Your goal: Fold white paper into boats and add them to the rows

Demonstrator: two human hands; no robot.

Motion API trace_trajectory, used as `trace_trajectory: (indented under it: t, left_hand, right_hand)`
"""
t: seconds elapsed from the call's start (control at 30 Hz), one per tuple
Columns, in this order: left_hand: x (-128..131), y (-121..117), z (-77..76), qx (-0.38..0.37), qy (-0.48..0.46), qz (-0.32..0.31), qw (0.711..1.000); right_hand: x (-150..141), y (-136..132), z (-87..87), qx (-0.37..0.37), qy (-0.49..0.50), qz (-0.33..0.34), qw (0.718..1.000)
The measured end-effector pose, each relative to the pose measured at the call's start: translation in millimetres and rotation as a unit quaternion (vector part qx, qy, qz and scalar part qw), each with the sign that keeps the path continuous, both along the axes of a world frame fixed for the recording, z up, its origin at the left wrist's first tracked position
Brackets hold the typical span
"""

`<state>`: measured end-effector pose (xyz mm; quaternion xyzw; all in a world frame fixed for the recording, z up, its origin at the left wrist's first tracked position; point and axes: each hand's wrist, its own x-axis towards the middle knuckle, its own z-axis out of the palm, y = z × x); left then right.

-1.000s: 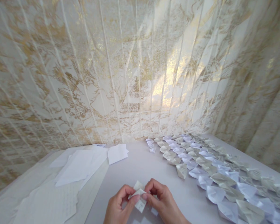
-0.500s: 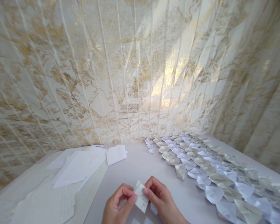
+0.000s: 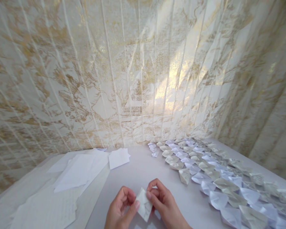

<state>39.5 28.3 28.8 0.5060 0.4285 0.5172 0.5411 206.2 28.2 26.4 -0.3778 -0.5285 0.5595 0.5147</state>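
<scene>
A small folded paper piece (image 3: 143, 206), off-white and diamond-shaped, is held up at the bottom centre between both hands. My left hand (image 3: 122, 206) pinches its left edge with the thumb in front. On the opposite edge, my right hand (image 3: 162, 203) grips the paper between thumb and fingers, the index finger bent above. Creases and faint markings show on its front face; the back is hidden. White paper lies partly hidden on the table beneath the hands.
Rows of folded paper pieces (image 3: 219, 199), white and greyish, cover the table's right side. Loose paper sheets (image 3: 73, 171) spread over the left. A small stack of paper squares (image 3: 119, 158) lies toward the back. A patterned curtain (image 3: 138, 79) hangs behind the table (image 3: 131, 178).
The folded paper has shifted slightly down and now shows more of its diamond face. My left fingers have loosened a little, and my right index finger has risen slightly.
</scene>
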Motion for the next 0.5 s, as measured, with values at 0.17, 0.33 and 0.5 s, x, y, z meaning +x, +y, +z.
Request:
trace_trajectory:
  t: [0.17,0.33,0.5]
  left_hand:
    - [1.5,3.1,-4.9,-0.016,-0.006,-0.037,0.999]
    - [3.7,3.3,-1.3,-0.017,0.020,-0.102,0.994]
    - [-1.5,2.1,-1.1,-0.004,0.070,-0.095,0.993]
  right_hand:
    - [4.1,1.2,-4.5,0.035,-0.027,-0.005,0.999]
    - [6.8,-1.3,-2.3,0.091,-0.106,0.010,0.990]
    - [4.6,-4.0,3.7,0.128,-0.152,0.027,0.980]
